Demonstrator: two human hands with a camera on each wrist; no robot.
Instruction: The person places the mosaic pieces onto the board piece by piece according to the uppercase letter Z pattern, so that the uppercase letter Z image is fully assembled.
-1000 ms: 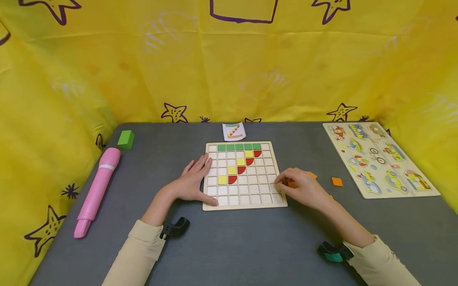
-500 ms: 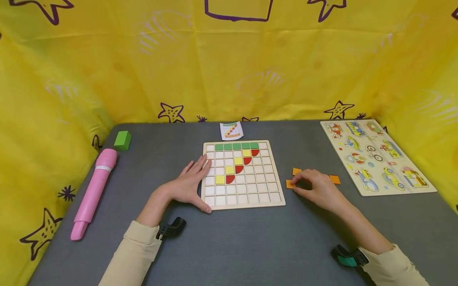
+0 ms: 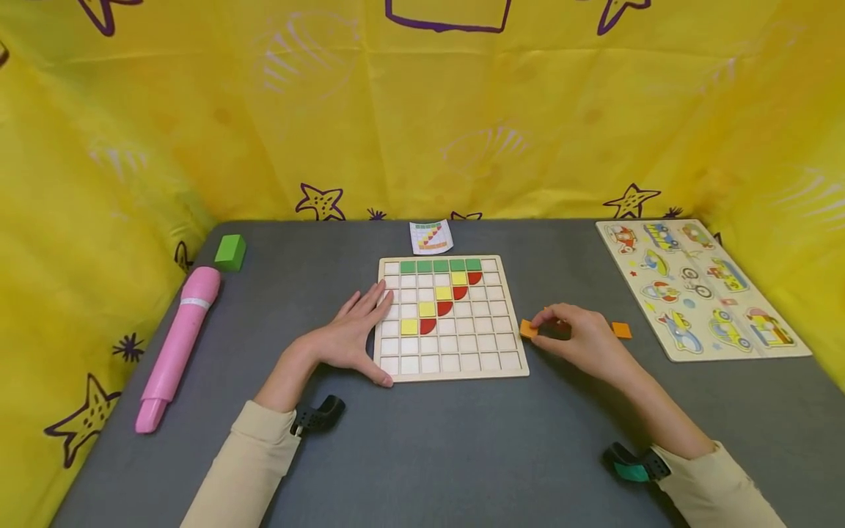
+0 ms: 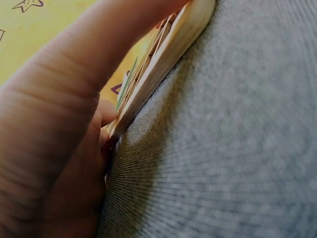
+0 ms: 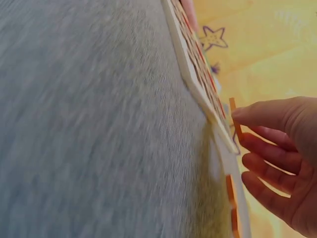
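A wooden grid board (image 3: pixel 472 345) lies flat on the table, with a row of green tiles (image 3: pixel 441 265) near its top edge. Below them, yellow squares (image 3: pixel 427 309) and red quarter-round tiles (image 3: pixel 444 309) run in a diagonal. My left hand (image 3: pixel 346 341) rests spread along the board's left side, fingertips on the frame and thumb at the lower left corner. Just off the board's right edge, my right hand (image 3: pixel 581 341) pinches an orange square tile (image 5: pixel 236 119) between thumb and fingers. The right wrist view shows that tile raised above the table.
Another orange tile (image 3: pixel 621 330) lies right of my right hand. Behind the board is a small pattern card (image 3: pixel 431 238). A picture puzzle (image 3: pixel 703 293) lies at the right, a pink toy microphone (image 3: pixel 178 348) and green block (image 3: pixel 230 253) at the left.
My right hand moved right from the board's edge to the orange tiles, took one up and brought it back toward the board. The left hand stays at the board's left side.
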